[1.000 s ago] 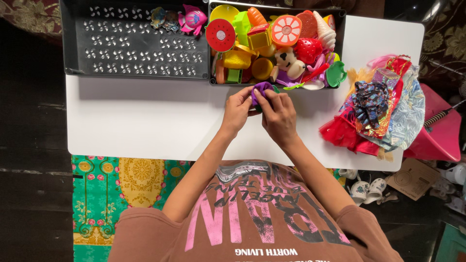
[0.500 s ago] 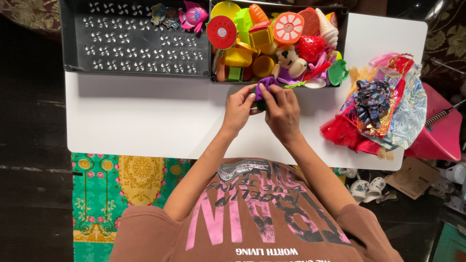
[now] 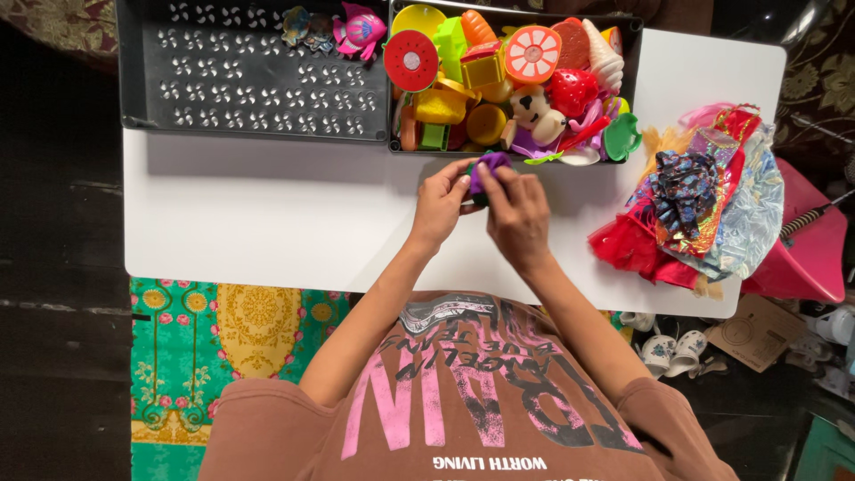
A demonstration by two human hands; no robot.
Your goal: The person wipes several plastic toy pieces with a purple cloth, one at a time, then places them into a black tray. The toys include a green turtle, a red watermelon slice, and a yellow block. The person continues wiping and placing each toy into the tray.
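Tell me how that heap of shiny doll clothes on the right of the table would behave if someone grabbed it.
The heap of doll clothes looks like thin, crumpled fabric, so it would probably be floppy and light. The separate pieces lie loosely piled, so some would likely slip off. It hangs over the white table edge, so a push might drop it.

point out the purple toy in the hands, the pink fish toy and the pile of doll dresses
purple toy [image 3: 489, 166], head view, its top above the fingers
pink fish toy [image 3: 358, 28], head view, its body
pile of doll dresses [image 3: 690, 200], head view, the dark patterned dress
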